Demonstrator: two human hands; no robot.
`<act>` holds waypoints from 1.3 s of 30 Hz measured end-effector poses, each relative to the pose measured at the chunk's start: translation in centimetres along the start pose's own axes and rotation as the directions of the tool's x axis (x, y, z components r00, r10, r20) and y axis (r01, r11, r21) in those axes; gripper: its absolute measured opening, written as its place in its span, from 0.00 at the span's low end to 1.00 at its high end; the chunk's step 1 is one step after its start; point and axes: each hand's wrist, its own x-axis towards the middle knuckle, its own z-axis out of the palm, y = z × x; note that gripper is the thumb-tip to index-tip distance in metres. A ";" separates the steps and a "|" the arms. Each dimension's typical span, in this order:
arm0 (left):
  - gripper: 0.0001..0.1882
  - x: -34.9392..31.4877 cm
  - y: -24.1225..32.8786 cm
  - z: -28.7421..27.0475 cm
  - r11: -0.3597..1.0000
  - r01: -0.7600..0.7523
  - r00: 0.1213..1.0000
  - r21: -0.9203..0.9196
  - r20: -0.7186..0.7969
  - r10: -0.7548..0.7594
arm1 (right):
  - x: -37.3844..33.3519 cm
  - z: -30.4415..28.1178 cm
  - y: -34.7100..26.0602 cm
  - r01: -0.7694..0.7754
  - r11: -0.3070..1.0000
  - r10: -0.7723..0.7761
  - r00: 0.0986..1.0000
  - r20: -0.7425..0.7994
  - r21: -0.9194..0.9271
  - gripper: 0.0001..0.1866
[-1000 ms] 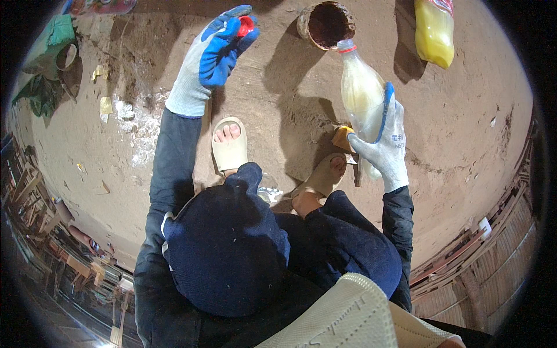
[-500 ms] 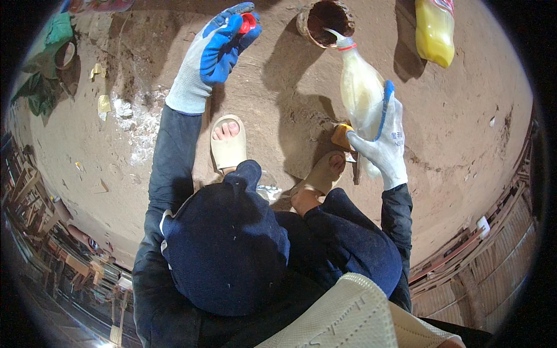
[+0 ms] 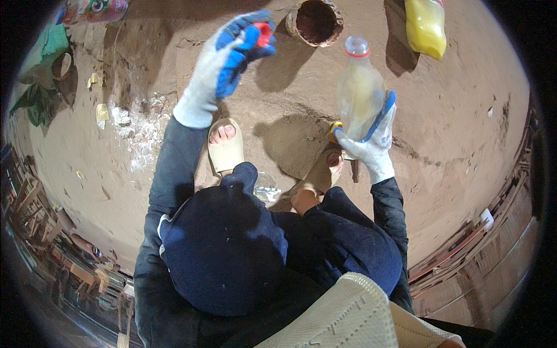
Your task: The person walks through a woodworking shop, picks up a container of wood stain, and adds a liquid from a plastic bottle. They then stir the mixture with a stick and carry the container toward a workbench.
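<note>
My left hand (image 3: 232,55), in a grey glove with blue palm, is closed on a red bottle cap (image 3: 263,35). It is raised at the upper left of centre and slightly smeared by motion. My right hand (image 3: 374,136), gloved alike, wraps the lower part of a clear plastic bottle (image 3: 358,81). The bottle has no cap, a red ring at its neck, and looks cloudy and pale yellowish inside. Its mouth points up and away from me. Just beyond it stands a round, rough-rimmed brown container (image 3: 315,23), open at the top with a dark brown inside.
A bottle of yellow liquid (image 3: 426,29) stands at the far right. My sandalled feet (image 3: 225,145) are on the brown dirt floor. White powder (image 3: 145,124) and scraps lie to the left, near a green cloth (image 3: 43,101). Wood pieces (image 3: 75,261) are stacked at the lower left.
The pale stream from the bottle mouth into the brown container has stopped. The bottle has tipped back toward upright and nearer me. My left hand with the cap has moved right.
</note>
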 end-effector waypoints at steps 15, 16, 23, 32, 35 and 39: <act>0.20 -3.9 4.8 6.0 0.497 -0.416 0.907 0.761 0.387 0.166 | -3.0 -0.7 -4.0 0.162 0.986 -0.165 0.979 0.119 0.029 0.54; 0.20 -3.9 5.0 5.9 0.510 -0.442 0.892 0.738 0.421 0.165 | -3.1 -0.8 -4.1 0.165 0.984 -0.173 0.978 0.120 0.072 0.55; 0.21 -1.8 5.2 6.4 0.647 -0.525 0.809 0.553 0.559 0.180 | -2.9 -2.9 -3.6 -0.074 0.886 -0.096 0.937 0.337 0.457 0.65; 0.19 0.9 3.2 9.8 0.727 -0.648 0.698 0.227 0.558 0.448 | -2.6 -4.4 -3.6 -0.090 0.798 -0.068 0.969 0.237 0.596 0.70; 0.13 0.4 2.8 11.1 0.551 -0.776 0.615 0.309 0.564 0.551 | -2.8 -4.5 -4.0 -0.084 0.851 -0.024 0.980 0.198 0.519 0.72; 0.15 -1.5 3.0 11.6 0.591 -0.688 0.723 0.422 0.469 0.507 | -3.3 -4.2 -4.0 0.091 0.962 -0.085 0.996 -0.036 0.258 0.64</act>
